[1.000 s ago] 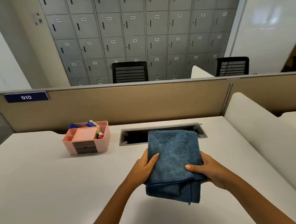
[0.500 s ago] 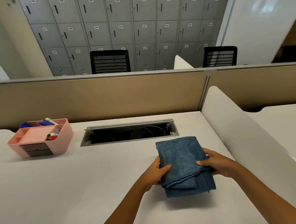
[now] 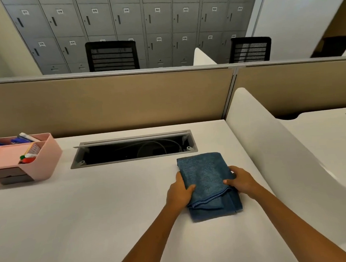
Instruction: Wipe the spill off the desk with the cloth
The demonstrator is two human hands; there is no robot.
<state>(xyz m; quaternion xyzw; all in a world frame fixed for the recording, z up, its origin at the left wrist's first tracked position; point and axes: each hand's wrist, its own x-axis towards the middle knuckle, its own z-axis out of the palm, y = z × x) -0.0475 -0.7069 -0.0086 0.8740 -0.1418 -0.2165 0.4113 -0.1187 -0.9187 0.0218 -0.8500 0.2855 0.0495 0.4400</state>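
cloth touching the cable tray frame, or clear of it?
Apart. The head view shows a strip of white desk between the blue cloth and the cable tray frame.

Folded blue terry cloth (image 3: 207, 181) flat on the white desk (image 3: 92, 216), near its right side, just before the cable slot (image 3: 132, 148).

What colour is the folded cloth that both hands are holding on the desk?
The cloth is blue, seen best in the head view.
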